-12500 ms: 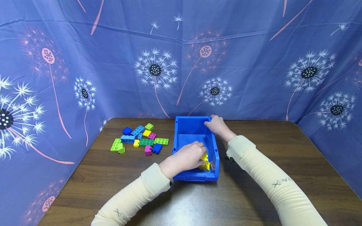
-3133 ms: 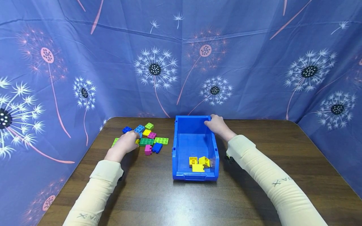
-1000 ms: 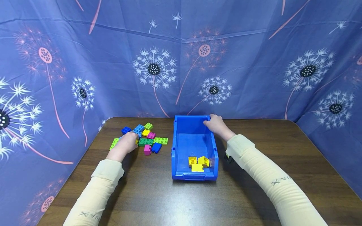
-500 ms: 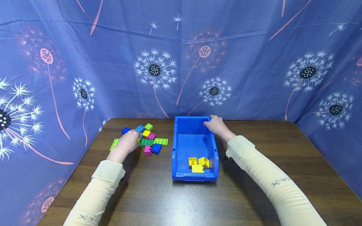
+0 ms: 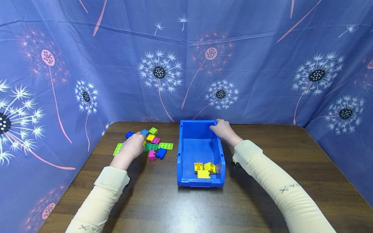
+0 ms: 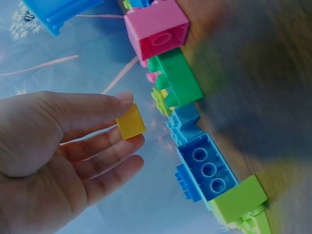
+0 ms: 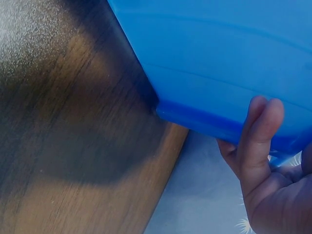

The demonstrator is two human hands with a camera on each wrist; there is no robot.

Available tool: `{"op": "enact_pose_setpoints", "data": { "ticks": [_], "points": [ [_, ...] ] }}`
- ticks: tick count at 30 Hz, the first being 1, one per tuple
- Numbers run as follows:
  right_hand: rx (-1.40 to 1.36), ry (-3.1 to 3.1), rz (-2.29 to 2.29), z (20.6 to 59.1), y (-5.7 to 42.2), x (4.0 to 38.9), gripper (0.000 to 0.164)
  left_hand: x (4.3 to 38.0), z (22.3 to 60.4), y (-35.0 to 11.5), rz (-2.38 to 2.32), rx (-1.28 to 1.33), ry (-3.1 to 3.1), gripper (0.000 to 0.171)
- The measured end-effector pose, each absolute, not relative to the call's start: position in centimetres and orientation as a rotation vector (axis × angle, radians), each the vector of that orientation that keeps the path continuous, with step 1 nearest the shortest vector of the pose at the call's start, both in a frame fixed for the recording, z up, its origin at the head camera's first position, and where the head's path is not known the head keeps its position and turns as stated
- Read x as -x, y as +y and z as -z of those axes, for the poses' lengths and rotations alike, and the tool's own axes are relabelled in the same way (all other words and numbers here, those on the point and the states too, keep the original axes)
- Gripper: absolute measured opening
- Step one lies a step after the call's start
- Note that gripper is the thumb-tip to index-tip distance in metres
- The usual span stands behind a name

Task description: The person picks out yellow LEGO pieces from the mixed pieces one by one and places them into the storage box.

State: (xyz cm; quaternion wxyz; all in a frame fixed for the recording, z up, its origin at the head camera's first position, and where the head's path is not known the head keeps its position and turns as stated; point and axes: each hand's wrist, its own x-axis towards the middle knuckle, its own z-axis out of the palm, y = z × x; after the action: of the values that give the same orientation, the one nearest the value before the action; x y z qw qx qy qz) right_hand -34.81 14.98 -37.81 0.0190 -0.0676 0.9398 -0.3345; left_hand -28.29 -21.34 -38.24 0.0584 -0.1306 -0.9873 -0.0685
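Observation:
My left hand [image 5: 132, 147] is over the left side of the block pile. Its thumb and fingertips pinch a small yellow toy block [image 6: 130, 122], which appears just above the table in the left wrist view. At the far right corner of the blue bin [image 5: 201, 183], my right hand [image 5: 224, 130] grips the rim. Two of its fingers [image 7: 263, 126] lie along the bin's outer wall in the right wrist view; the thumb is hidden there. Several yellow blocks [image 5: 203, 174] lie inside the bin near its front.
Loose blocks lie left of the bin: a dark green one [image 5: 151, 147], a lime one [image 5: 166, 146], a dark blue one [image 5: 161, 153], a magenta one [image 5: 152, 155] and a flat yellow one [image 5: 150, 138]. A patterned blue cloth [image 5: 186, 64] hangs behind the wooden table [image 5: 163, 200].
Over the longer span, my left hand left the bin, where yellow blocks now lie, and went to the pile. In the last second it rose slightly rightward with the yellow block. My right hand stayed put.

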Motion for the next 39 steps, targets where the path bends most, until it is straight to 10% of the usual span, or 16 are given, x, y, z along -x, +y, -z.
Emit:
{"op": "enact_pose_setpoints", "data": {
  "ticks": [39],
  "points": [
    [0.189,2.895,1.065,38.1,15.1,34.9,0.037,26.4,34.8,-18.1,0.223,0.563,-2.827,0.026]
  ]
}}
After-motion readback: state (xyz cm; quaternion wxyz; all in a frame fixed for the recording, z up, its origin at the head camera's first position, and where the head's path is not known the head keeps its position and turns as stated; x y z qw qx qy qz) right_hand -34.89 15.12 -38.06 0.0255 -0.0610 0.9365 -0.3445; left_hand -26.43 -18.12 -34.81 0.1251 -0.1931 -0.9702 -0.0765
